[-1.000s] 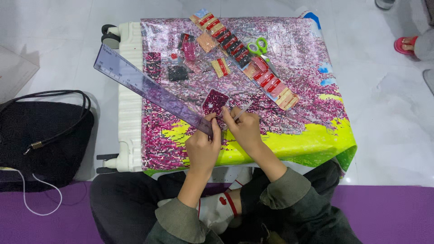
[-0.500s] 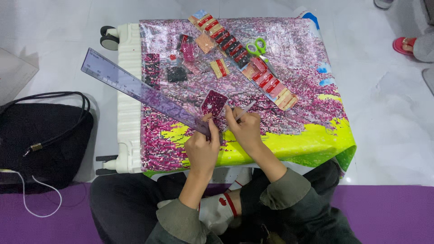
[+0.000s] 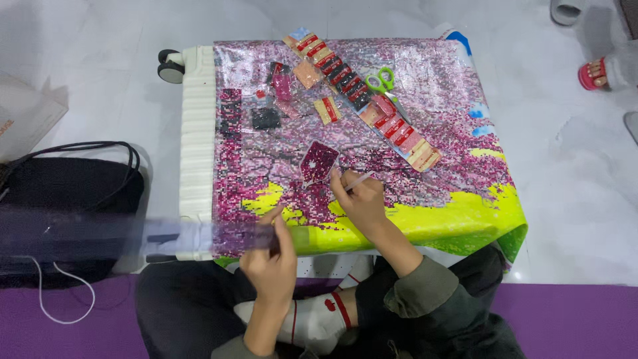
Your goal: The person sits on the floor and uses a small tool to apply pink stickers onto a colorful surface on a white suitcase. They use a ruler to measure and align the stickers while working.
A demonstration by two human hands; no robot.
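Left hand (image 3: 269,262) is gripping one end of a see-through purple ruler (image 3: 119,234), blurry, sticking out past the canvas's (image 3: 452,100) near left corner over the white suitcase (image 3: 198,133). Right hand (image 3: 362,199) pinches a thin white pen (image 3: 357,179) near the canvas's front edge, tip just beside a small dark-red tray (image 3: 317,161).

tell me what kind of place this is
Probably a room at home, used as a makeshift craft spot. A bead-mosaic canvas lies over a white suitcase on a pale tiled floor, with a purple mat under the seated person.
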